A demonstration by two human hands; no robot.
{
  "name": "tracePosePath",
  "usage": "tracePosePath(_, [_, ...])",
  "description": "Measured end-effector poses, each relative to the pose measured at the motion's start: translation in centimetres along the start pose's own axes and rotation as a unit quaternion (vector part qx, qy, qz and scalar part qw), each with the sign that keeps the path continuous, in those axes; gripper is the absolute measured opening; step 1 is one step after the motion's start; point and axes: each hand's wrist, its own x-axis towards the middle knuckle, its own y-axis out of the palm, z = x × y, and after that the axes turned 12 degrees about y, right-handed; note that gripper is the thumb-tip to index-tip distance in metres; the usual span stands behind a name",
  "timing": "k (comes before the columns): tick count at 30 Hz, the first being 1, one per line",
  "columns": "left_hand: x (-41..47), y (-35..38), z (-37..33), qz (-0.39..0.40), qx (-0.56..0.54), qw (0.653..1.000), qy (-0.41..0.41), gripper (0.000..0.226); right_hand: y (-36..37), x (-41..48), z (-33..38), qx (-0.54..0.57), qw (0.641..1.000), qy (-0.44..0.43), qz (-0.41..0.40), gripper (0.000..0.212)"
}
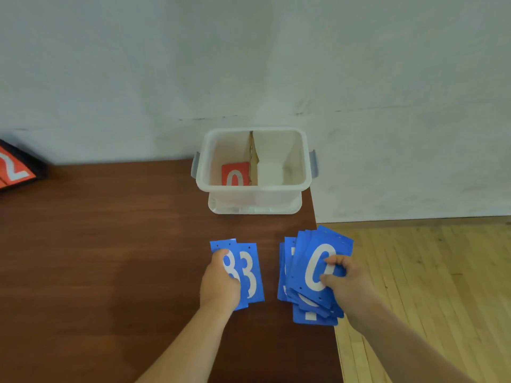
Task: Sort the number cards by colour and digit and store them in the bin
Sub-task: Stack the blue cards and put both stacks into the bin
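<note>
The left hand [219,280] gripped two blue cards [251,272] above the table [110,258], near its right edge. Just beside it, the right hand [345,280] pinched a fan of blue cards [302,258], a 0 on top, over that edge. The bin [254,194] stood at the far right corner, with a red card [235,174] left of its cardboard divider [253,161].

Digits of blue cards [302,317] under the 0 card [312,269], mostly hidden
</note>
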Motion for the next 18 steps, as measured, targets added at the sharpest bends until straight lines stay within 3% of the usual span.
tracePosePath(8, [-1.0,-5.4,-0.7,0.042,-0.201,0.979,0.018,0.059,5.1,-1.7,2.0,0.119,0.981,0.035,0.15,0.033])
tracePosePath(11, [-1.9,-6.0,-1.6,0.061,-0.284,0.957,0.013,0.055,7.2,-2.5,3.0,0.084,0.985,-0.005,0.151,0.034])
tracePosePath(15, [-2.8,-6.1,-3.2,0.088,-0.337,0.937,0.035,0.029,8.7,-3.4,3.4,0.023,0.99,-0.02,0.136,0.031])
tracePosePath(18, [-3.0,-5.6,-3.7,0.145,-0.339,0.928,0.057,0.044,8.7,-3.8,2.9,0.029,0.989,-0.004,0.146,0.029])
